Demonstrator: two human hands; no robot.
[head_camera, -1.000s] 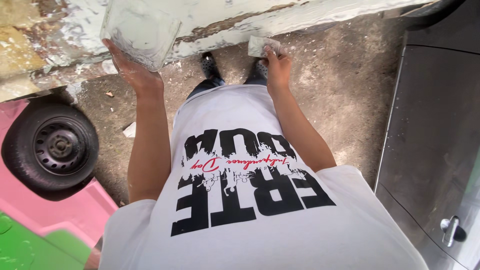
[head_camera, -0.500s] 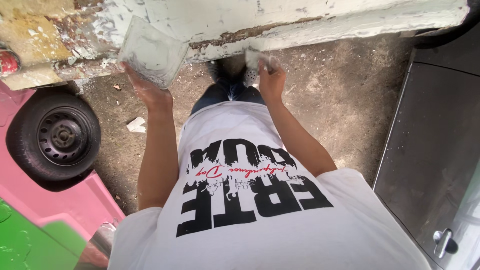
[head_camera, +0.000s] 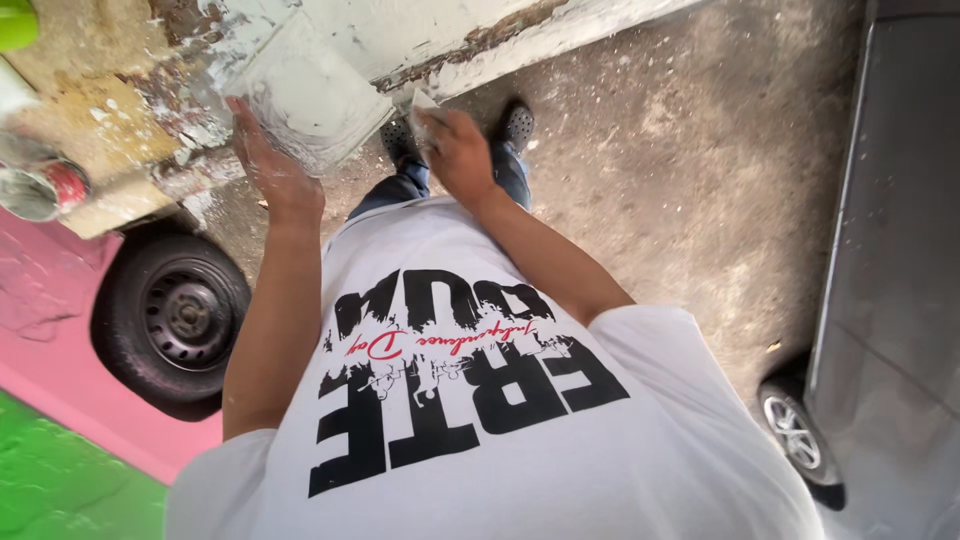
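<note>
looking straight down: the left hand (head_camera: 268, 165) is pressed flat under a pale, smeared square board (head_camera: 305, 90), palm up against its lower edge. the right hand (head_camera: 458, 150) curls its grip around a small whitish tool (head_camera: 421, 103), too hidden to name, right at the board's corner. both sit against a chipped white panel (head_camera: 430, 30) with peeling paint. below, a white printed t-shirt (head_camera: 470, 400), jeans and dark shoes (head_camera: 517, 125) on stained concrete ground (head_camera: 680, 170). a black wheel (head_camera: 175, 320) sits left beside a pink body (head_camera: 60, 340); a grey car (head_camera: 890, 300) stands right.
</note>
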